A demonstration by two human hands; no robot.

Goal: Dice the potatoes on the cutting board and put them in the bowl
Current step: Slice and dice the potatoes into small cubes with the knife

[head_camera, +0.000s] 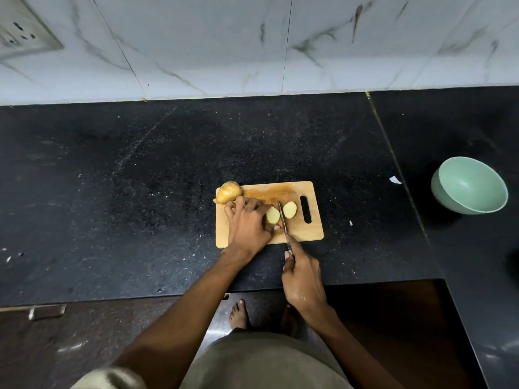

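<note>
A wooden cutting board (307, 234) lies on the black counter. A whole unpeeled potato (229, 192) sits at its far left corner. My left hand (248, 223) grips a potato half (272, 215), cut face showing to the right. A knife (283, 220) stands between that half and the other cut half (289, 210), which lies free on the board. My right hand (302, 276) grips the knife handle near the board's front edge, forefinger along the blade's back. The green bowl (469, 185) sits empty far to the right.
The black granite counter (140, 192) runs to a white marble-tiled wall (252, 46) with a switch plate (19, 32) at the far left. A small white scrap (395, 179) lies between board and bowl. The counter's front edge runs just behind my right hand.
</note>
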